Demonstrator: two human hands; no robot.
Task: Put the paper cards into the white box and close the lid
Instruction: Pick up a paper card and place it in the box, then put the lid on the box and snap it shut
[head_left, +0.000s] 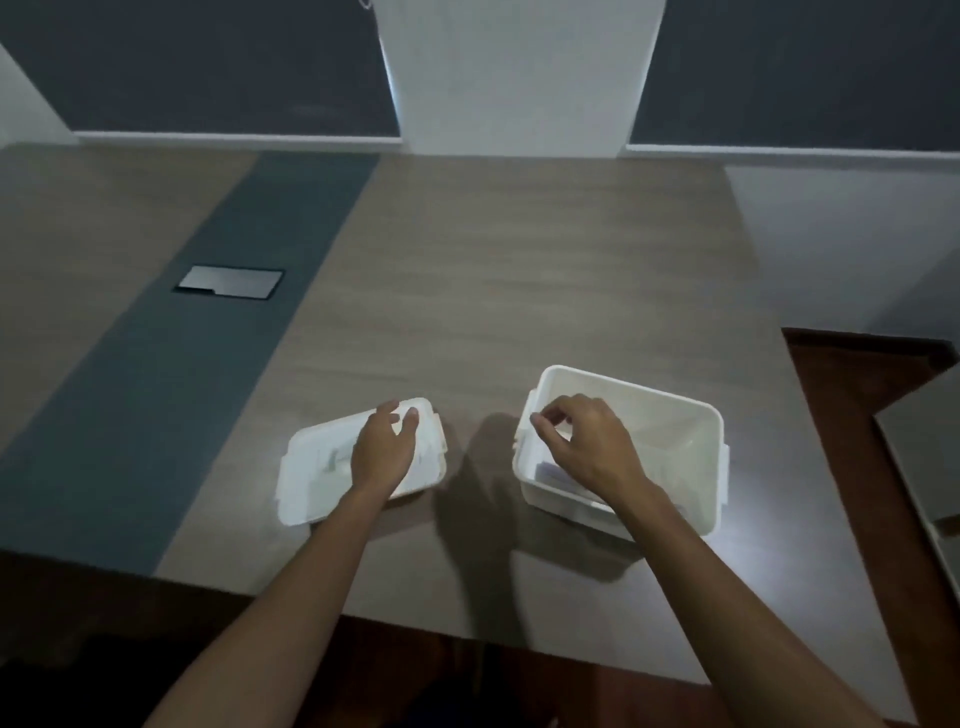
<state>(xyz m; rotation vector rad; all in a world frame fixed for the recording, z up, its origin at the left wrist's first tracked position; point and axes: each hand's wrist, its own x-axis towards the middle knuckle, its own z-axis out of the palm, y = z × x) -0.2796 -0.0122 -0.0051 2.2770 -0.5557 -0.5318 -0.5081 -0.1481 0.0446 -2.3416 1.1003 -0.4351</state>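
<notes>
Sitting open near the front edge of the table (519, 249), the white box (670, 415) is a deep plastic tub with rounded corners and a clip tab on each short side, its rim bare of any cover. Down in its bottom, by the near-left corner, pale paper cards (553, 474) show as a flat patch, too dim and partly hidden to count. Over that left part of the opening hangs the right hand (589, 441), wrist crossing the near rim, fingers (543, 422) curled with thumb and forefinger tips drawn close together above the cards; whether they pinch anything cannot be told, and they look clear of the cards below. Off to the left, apart from the box with a shadowed strip of tabletop between them, lies the lid (317, 467), flat, white, with a handle bar on top. The left hand (384, 452) spreads over its far-right half, fingers loose and parted, reaching toward the far edge; contact is unclear. Further left, a dark teal band (156, 389) runs across the wood-grain top, with 1 grey cover plate (229, 283) set in it.
</notes>
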